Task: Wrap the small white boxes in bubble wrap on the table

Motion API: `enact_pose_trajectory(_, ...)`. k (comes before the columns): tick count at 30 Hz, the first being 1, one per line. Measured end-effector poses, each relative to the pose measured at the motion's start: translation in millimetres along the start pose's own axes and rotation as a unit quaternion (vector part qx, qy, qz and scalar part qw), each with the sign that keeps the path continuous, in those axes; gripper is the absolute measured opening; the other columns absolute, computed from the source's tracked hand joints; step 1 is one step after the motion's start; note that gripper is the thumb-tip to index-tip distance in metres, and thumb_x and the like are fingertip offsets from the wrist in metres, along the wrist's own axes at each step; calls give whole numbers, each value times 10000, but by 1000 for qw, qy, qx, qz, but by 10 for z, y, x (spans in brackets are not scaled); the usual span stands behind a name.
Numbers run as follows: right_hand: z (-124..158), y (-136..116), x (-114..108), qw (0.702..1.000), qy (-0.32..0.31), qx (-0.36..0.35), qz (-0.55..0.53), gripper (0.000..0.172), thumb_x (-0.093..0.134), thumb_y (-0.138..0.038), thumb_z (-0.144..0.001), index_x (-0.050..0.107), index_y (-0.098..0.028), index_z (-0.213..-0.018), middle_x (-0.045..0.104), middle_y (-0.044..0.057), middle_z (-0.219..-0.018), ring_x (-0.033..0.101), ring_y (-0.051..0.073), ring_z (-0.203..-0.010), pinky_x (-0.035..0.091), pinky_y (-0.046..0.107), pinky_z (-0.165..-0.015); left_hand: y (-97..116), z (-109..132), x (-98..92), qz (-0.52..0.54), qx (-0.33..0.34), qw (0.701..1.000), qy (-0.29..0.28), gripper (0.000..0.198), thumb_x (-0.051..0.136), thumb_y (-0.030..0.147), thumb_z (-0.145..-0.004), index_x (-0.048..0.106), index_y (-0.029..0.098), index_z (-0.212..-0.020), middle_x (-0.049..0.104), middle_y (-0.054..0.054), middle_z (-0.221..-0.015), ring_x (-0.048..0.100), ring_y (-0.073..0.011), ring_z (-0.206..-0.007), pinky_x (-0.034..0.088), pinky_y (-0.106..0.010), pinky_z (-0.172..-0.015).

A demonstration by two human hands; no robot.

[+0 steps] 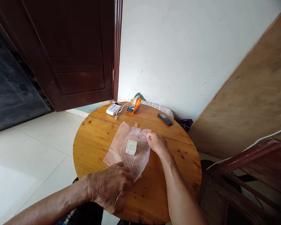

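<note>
Pink-tinted bubble wrap lies spread on the round wooden table. Nearest me: left hand, fingers curled down over the wrap's near edge. Fingertips hidden under the knuckles; I cannot tell from here whether they grip the wrap or only rest on it. Risk: if they merely rest, a pull from the other side could slide the whole sheet away from me.

Middle: the small pale box sits on the wrap, roughly central, printed label up, touched by neither hand. Nothing visible fastens it. Judgement: lifting one edge faster than the other could tip it off; the bubbles give uneven footing.

Just beyond, to the right: right hand, fingers pinched narrow on the wrap's far right corner. A sharp tug there could, I judge, tear the wrap or twist it under the box.

At the wrap's far edge I note a tape strip. If its adhesive side is exposed, it could catch the table or fold onto itself; I cannot tell which face is sticky.

Farther: white pack with a loose cord, beside the orange dispenser. The cord runs close by; grabbing the dispenser hastily could snag it. Dark object, blurred, lies right, well apart from the box.
</note>
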State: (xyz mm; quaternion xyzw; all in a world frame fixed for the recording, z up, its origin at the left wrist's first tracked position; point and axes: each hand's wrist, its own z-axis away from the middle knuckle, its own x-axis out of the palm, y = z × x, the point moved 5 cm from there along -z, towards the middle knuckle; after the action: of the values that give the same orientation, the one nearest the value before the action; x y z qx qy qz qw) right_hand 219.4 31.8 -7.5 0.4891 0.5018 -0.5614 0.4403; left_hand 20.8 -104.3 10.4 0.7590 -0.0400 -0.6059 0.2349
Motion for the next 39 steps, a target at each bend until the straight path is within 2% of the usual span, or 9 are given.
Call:
enact_pose_trajectory(5, 21, -12, -16, 1000, -1, -3, 11, 256, 468, -137, -868, 701, -243, -871, 732, 41, -910, 645, 198, -842, 290, 273, -597, -175, 41, -118, 122, -112, 984, 58, 77, 563, 109, -724, 571, 181, -750, 654, -9, -802, 596, -126, -713, 459, -230, -659)
enact_pose_trajectory(9, 32, -31, -36, 1000, -4, -10, 21, 253, 473, -137, -856, 703, -242, -861, 732, 48, -897, 648, 205, -834, 304, 275, -602, -395, -34, -263, 44, -247, 958, 136, 173, 453, 119, -878, 610, 177, -833, 652, -29, -851, 604, -130, -719, 457, -248, -660)
enact_pose_trajectory(14, 56, -85, -39, 999, -12, -35, 25, 198, 523, -170, -847, 704, -245, -876, 740, 50, -914, 659, 216, -852, 315, 279, -607, -523, -123, 17, -79, -331, 940, -3, 156, 536, 240, -877, 654, 180, -959, 668, -80, -927, 645, -230, -784, 508, -356, -703)
enact_pose_trajectory(18, 115, -151, -79, 997, -23, -68, 17, 136, 580, -212, -834, 713, -233, -849, 743, 50, -879, 665, 219, -844, 343, 275, -622, -395, -144, 123, -108, -279, 953, 38, 235, 625, 304, -837, 623, 192, -1044, 635, -89, -1090, 587, -286, -1018, 491, -451, -906)
enact_pose_trajectory(22, 212, -274, -192, 987, -18, -143, -77, 253, 608, -234, -823, 718, -239, -1051, 749, 37, -977, 673, 197, -854, 410, 264, -685, -245, -181, 212, -89, -187, 976, 61, 237, 615, 230, -831, 591, 211, -1065, 578, -68, -1228, 510, -267, -1122, 432, -448, -994)
enact_pose_trajectory(26, 338, -522, -176, 948, -57, -269, -162, 523, 706, -334, -748, 649, -188, -1247, 698, 94, -1202, 664, 230, -982, 477, 310, -827, -264, -173, 319, -88, -202, 970, 98, 181, 579, 197, -840, 598, 209, -1020, 587, -61, -1205, 504, -262, -1107, 398, -465, -1007)
enact_pose_trajectory(29, 388, -665, -157, 938, -36, -315, -143, 525, 697, -243, -713, 651, -163, -1231, 694, 115, -1219, 629, 268, -1107, 447, 353, -950, -283, -165, 388, -95, -201, 967, 128, 204, 568, 195, -843, 604, 212, -1043, 586, -68, -1222, 496, -269, -1124, 375, -479, -1025)
enact_pose_trajectory(34, 396, -433, -441, 959, 0, -244, -146, 346, 662, -301, -759, 687, -215, -1093, 747, 55, -999, 673, 211, -856, 481, 284, -755, -288, -172, 418, -91, -201, 966, 138, 134, 572, 197, -834, 600, 201, -965, 604, -69, -1161, 508, -264, -1097, 390, -472, -1005)
enact_pose_trajectory(39, 408, 378, -682, 990, 95, -73, -72, 401, 638, -319, -768, 663, -238, -1160, 745, 56, -1030, 672, 251, -945, 478, 311, -775, -254, -176, 393, -85, -200, 965, 145, 149, 559, 196, -834, 597, 201, -978, 602, -68, -1165, 504, -270, -1109, 388, -494, -1012)
